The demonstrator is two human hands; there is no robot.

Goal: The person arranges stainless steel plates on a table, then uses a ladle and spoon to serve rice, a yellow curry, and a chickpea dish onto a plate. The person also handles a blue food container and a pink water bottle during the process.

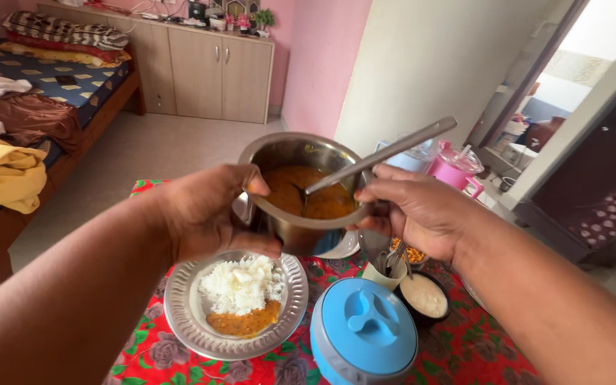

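My left hand [204,212] grips the left rim of a steel pot [301,228] full of orange curry [311,192], held up over the table. My right hand [415,210] clasps the pot's right side, with the handle of a long steel ladle [383,155] resting across it; the ladle's bowl sits in the curry. Right below the pot lies a steel plate [183,314] with a heap of white rice [240,284] and a pool of the same orange curry [245,322].
A blue-lidded round container [365,331] stands at the front on the red floral cloth [465,349]. A dark bowl of white liquid [424,296], a cup with spoons [386,267] and a pink jug [454,170] sit to the right. A bed [30,107] and cabinet [212,71] stand behind.
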